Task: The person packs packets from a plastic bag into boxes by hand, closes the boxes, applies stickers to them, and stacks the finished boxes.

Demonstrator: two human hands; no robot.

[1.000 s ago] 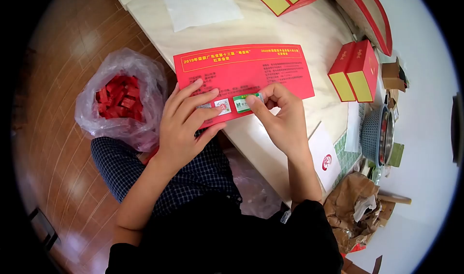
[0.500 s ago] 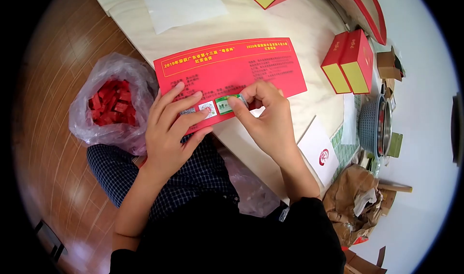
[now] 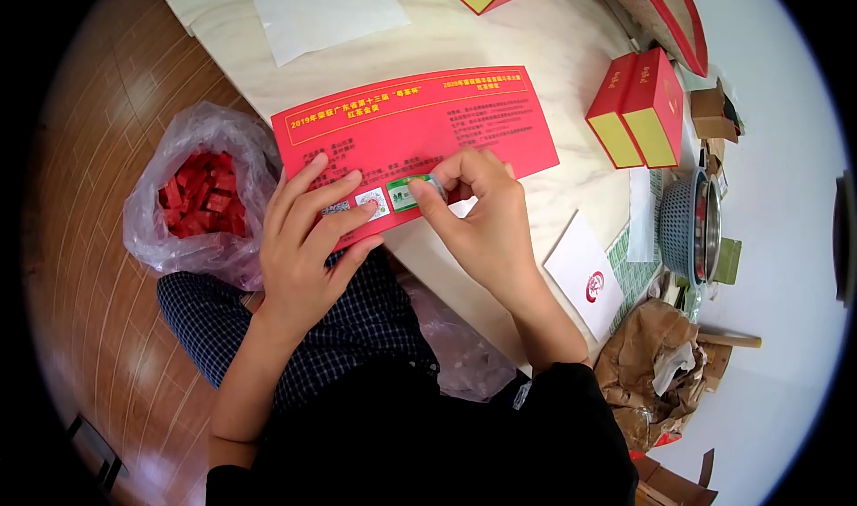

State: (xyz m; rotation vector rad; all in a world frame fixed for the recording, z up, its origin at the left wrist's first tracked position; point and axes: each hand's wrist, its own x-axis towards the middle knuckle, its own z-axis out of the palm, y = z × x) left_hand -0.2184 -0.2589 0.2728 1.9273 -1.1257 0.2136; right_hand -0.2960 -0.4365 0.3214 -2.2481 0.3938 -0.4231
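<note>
Shifted leftward in view, a red rectangular printed card (image 3: pixel 500 140) lies beneath the left hand's (image 3: pixel 299 261) spread-open grip as the right hand's (image 3: pixel 489 229) nearly closed grip pinches a glossy green label (image 3: pixel 401 198), which uneven thumb pressure could crease.

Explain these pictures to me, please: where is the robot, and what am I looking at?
There is no robot here: these are a person's bare hands, seen from above. Every picture comes from one camera worn on that person's head.

The left hand spreads its fingers over a red printed panel. The right hand has its thumb on a green label.

On the marbled table lie a white sheet, red-and-yellow boxes and a white card with a red emblem. A plastic bag holds red packets.
</note>
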